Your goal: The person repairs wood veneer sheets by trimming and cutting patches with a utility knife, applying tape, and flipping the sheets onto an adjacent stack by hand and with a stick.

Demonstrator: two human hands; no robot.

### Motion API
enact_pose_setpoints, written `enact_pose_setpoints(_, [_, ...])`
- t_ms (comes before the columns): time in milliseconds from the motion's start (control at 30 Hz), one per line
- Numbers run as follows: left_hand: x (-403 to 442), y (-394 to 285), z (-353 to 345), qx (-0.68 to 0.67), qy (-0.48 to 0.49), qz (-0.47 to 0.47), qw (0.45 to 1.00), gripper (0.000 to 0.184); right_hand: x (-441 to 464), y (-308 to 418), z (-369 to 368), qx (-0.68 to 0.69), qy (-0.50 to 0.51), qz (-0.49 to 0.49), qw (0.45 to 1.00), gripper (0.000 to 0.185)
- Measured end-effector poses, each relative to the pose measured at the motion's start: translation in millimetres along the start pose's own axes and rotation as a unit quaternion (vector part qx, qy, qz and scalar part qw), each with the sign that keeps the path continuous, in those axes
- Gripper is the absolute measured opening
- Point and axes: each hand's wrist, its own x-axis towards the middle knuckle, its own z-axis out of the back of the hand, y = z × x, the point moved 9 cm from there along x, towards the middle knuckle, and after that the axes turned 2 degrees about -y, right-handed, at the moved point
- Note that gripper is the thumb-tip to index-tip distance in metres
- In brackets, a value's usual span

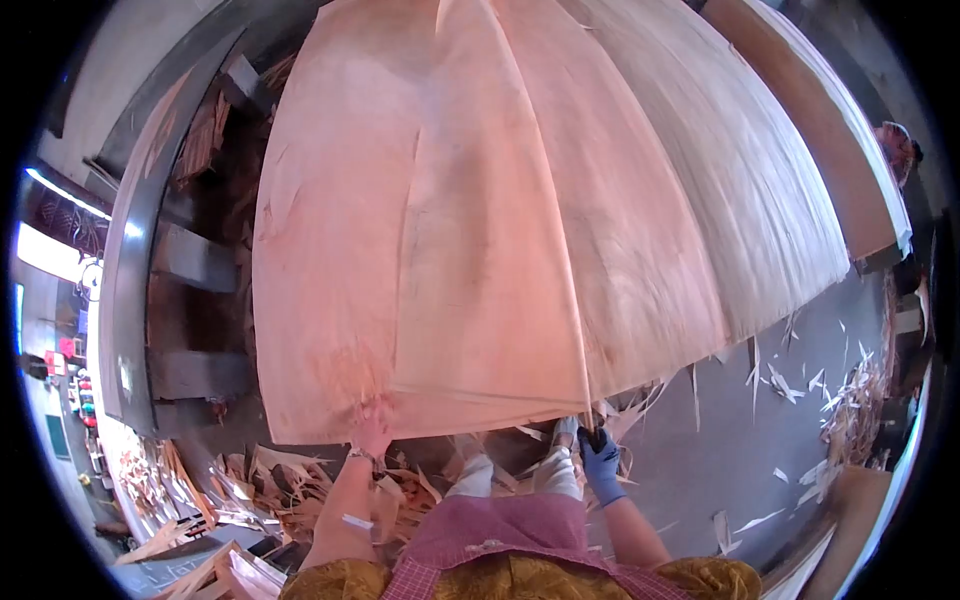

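Note:
Large, thin sheets of wood veneer [480, 230] lie overlapping before me, pinkish on the left and paler to the right. My left hand [371, 426], bare, rests at the near edge of the left sheet with its fingers laid out on the surface. At the near corner of the middle sheet is my right hand [601, 464] in a blue glove. Its fingers are closed around something small and dark beside the veneer edge, too unclear to name.
Torn veneer scraps [290, 480] are heaped on the floor by my feet at left, with more strips [785, 385] scattered at right. A thick stack of sheets [820, 130] stands at far right, near another person [897, 152]. A long machine frame [150, 260] borders the left.

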Motion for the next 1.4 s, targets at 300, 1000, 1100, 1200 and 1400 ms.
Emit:
enact_pose_setpoints(300, [6.8, -7.3, -2.2, -0.011, 0.042, -0.027, 0.999, 0.073, 33.6, -33.3, 44.3, -0.015, -0.054, 0.032, 0.998, 0.026])
enact_pose_setpoints(1000, [18.6, -8.1, -8.3, 0.003, 0.071, -0.042, 0.997, 0.081, 107.6, -107.4, 229.6, -0.182, -0.206, 0.058, 0.960, 0.027])
enact_pose_setpoints(1100, [20.1, -5.6, -7.6, 0.030, 0.074, -0.048, 0.996, 0.081, 118.0, -103.3, 260.7, -0.243, -0.220, 0.062, 0.943, 0.027])
enact_pose_setpoints(1200, [21.1, -10.5, -4.4, 0.045, 0.108, -0.057, 0.991, 0.080, 133.4, -107.6, 286.4, -0.269, -0.220, 0.056, 0.936, 0.026])
enact_pose_setpoints(1400, [24.2, -23.3, 31.6, 0.049, 0.148, -0.034, 0.987, 0.069, 127.7, -53.1, 303.2, -0.273, -0.176, 0.002, 0.946, 0.028])
